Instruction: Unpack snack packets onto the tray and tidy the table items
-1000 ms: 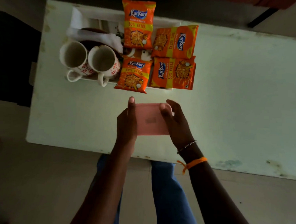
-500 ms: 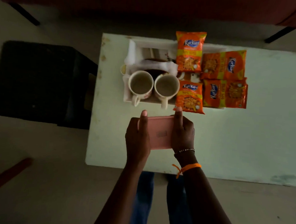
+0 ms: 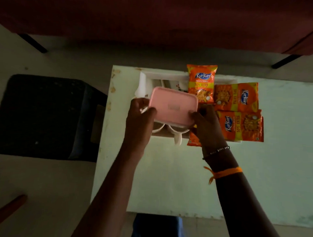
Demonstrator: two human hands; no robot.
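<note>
Left hand: the left hand (image 3: pixel 140 116) clasps the left edge of a flat, pink, rounded-rectangular plastic box (image 3: pixel 174 107), thumb lying on its top.
Right hand: the right hand (image 3: pixel 206 124) clasps the box's right near corner; a beaded bracelet (image 3: pixel 216 151) and an orange thread band (image 3: pixel 223 174) circle that wrist.
Pink box: held level above the left part of a white rectangular tray (image 3: pixel 144 79), hiding most of the white ceramic cups (image 3: pixel 177 139) beneath it; whether it rests on them cannot be told.
Snack packets: four orange Kurkure packets; one upright at the tray's far edge (image 3: pixel 201 83), two lying sideways on its right (image 3: pixel 236 96) (image 3: pixel 240 125), one partly hidden under the right hand (image 3: pixel 193 140).
Support: pale green table (image 3: pixel 256 175); a black stool (image 3: pixel 44 116) stands to its left.
</note>
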